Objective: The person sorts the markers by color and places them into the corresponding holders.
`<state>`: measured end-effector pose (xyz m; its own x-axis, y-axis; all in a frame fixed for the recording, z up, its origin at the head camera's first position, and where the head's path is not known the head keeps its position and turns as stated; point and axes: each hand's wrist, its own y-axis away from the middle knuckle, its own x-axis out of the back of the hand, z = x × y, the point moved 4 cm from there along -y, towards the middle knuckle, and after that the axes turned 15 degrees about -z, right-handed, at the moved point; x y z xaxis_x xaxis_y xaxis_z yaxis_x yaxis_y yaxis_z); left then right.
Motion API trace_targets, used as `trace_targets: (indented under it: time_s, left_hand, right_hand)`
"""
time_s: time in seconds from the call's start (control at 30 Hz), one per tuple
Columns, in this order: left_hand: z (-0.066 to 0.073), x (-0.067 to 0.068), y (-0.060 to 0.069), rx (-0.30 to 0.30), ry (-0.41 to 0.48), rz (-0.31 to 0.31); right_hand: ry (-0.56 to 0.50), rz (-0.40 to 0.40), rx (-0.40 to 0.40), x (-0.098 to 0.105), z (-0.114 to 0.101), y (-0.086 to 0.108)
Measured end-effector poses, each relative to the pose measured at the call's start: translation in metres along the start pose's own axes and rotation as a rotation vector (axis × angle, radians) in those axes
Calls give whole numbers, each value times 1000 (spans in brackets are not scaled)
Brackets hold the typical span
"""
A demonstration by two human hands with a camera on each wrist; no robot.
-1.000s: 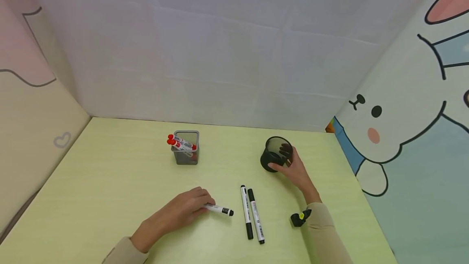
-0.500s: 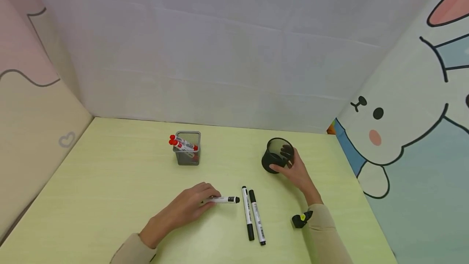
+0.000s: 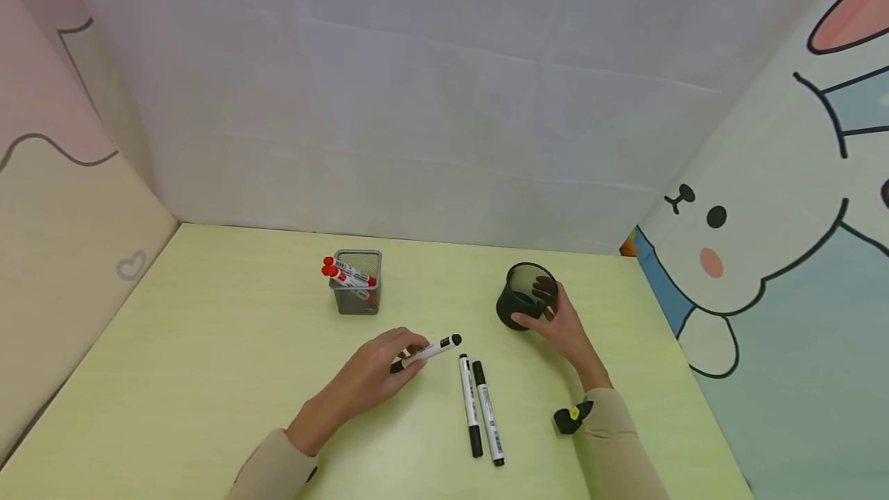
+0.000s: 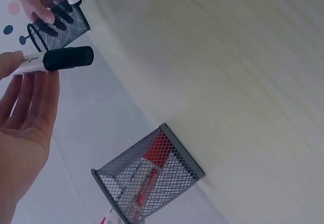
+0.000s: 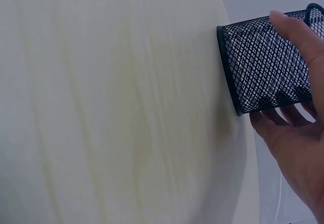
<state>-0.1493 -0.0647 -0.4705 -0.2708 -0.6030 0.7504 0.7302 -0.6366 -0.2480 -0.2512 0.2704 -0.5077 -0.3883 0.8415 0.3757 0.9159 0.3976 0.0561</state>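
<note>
A white marker with black ends [image 3: 436,347] is pinched between the thumb and fingers of my left hand [image 3: 375,373], raised over the table. In the left wrist view the marker's black cap [image 4: 69,58] points away from the thumb. My right hand [image 3: 571,334] grips a round black mesh pen holder [image 3: 515,307], thumb on the near side and fingers behind. In the right wrist view the pen holder [image 5: 266,64] stands on the table, its wall between thumb and fingers. Two more black-and-white markers [image 3: 468,403] lie side by side between the hands.
A square grey mesh pen holder [image 3: 356,302] stands at the back left, with red-capped markers [image 3: 350,276] leaning in it. White cloth [image 3: 417,99] hangs behind the pale table [image 3: 208,330]. A printed panel [image 3: 764,268] rises on the right. The right wrist carries a small black device [image 3: 569,417].
My left hand has lifted the marker and moved forward and right; the marker has turned so its far end tilts up and away. The right hand keeps its hold on the pen holder.
</note>
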Motion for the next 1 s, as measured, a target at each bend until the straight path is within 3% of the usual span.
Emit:
trace_targets:
  time_s: [0.23, 0.8, 1.0]
  left_hand:
    - [-1, 0, -11, 16, 98, 33]
    - [2, -1, -43, -20, 267, 146]
    - [4, -1, -56, 6, 321, 157]
  right_hand:
    - [18, 11, 3, -1, -1, 1]
    - [18, 10, -14, -2, -3, 0]
    - [6, -2, -13, -5, -23, 6]
